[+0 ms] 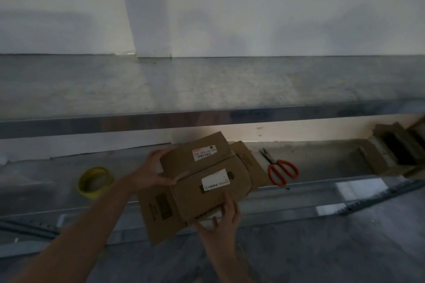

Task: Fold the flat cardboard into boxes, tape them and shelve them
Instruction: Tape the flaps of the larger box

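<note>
Orange-handled scissors [273, 164] lie with blades pointing toward the white wall [253, 7].

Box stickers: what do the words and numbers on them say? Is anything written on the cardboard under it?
The upper label on the box: a row of letters and numbers above small bars, too blurred to read.
The lower label on the box: dark print, too blurred to read.
The flat cardboard under the box: a barcode and a line of print beside it, unreadable.
No text here reads clearly.
</note>
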